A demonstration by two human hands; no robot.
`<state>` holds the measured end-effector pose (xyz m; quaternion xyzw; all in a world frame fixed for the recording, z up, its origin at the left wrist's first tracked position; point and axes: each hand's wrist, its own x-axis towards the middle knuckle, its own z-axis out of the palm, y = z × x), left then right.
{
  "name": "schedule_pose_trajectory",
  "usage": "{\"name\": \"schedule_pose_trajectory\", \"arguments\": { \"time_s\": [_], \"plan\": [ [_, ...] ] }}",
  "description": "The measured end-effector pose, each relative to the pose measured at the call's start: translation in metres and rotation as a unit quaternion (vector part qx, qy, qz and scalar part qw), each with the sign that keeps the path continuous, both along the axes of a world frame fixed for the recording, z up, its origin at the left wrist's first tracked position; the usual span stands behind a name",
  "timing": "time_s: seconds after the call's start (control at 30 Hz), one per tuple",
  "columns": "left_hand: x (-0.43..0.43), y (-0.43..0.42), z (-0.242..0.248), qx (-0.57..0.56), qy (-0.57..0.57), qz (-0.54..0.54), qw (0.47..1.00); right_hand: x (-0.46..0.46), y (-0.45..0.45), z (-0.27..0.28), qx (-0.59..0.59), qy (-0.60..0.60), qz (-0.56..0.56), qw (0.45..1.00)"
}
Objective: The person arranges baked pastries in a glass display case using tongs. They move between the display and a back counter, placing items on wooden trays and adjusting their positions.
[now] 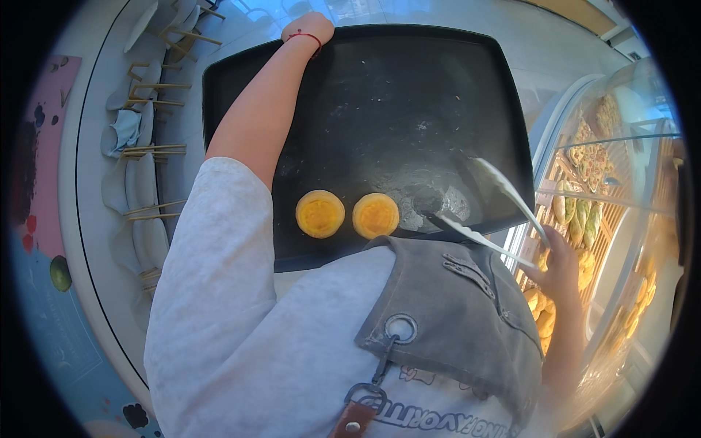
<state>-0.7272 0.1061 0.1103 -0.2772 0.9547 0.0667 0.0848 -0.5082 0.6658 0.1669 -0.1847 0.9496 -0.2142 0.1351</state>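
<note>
A large black baking tray (383, 115) stretches out before me. My left hand (310, 30), with a red cord at the wrist, grips its far rim. Two round egg tarts (320, 214) with yellow filling lie side by side on the tray near my body. My right hand (558, 265) holds white-tipped food tongs (509, 189) over the tray's right near corner. The arms of the tongs are spread, with nothing between them. Crumbs and a pale greasy smear (454, 203) mark the tray's surface.
At my right stands a curved glass bakery display case (619, 164); pizza-like breads (590, 153) and several rolls (578, 219) lie on slatted shelves inside. White chairs with wooden legs (143, 180) line the left side, beside a coloured wall panel (49, 191).
</note>
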Motion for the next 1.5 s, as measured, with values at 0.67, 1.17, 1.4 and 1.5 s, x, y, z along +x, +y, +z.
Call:
{"name": "schedule_pose_trajectory", "arguments": {
  "time_s": [0.67,1.17,1.4,1.5],
  "plan": [
    [-0.045,-0.055,-0.029,-0.057,0.01,-0.092,0.994,-0.041,-0.102,-0.016,-0.174,-0.211,0.057,0.96],
    [-0.075,-0.041,-0.087,-0.179,-0.031,-0.251,0.951,0.009,0.03,-0.04,-0.184,-0.182,-0.152,0.954],
    [-0.054,-0.003,-0.065,-0.05,-0.017,-0.106,0.993,0.01,0.06,-0.048,-0.196,-0.202,-0.145,0.949],
    [-0.046,-0.001,-0.062,-0.043,0.036,-0.077,0.995,0.009,0.066,-0.044,-0.162,-0.163,-0.094,0.969]
  ]
}}
